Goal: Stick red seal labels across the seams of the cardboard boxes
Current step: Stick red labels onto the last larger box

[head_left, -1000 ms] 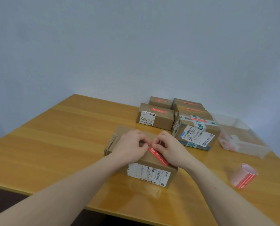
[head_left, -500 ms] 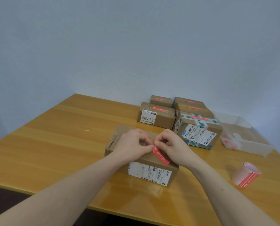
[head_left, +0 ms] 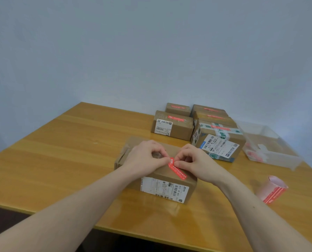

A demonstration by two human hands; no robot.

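A person's two bare forearms reach from the near edge over a wooden table [head_left: 60,142] toward a brown cardboard box [head_left: 189,186] lying near the middle. A white shipping label [head_left: 162,187] covers the box's near side. On the box's top lies a red seal label [head_left: 177,170], running diagonally from its far-left end toward the near-right edge. The left hand [head_left: 144,159] rests on the box top, its curled fingers and thumb pinching the label's far end. The right hand [head_left: 193,160] meets it from the right, fingers curled, also pinching that same end. Farther back, right of centre, sits a cluster of sealed boxes [head_left: 175,124], each with a red strip on top. At the far right stands a clear plastic bin [head_left: 271,151]. Near the right edge lies a roll of red labels [head_left: 271,190], well apart from the box.
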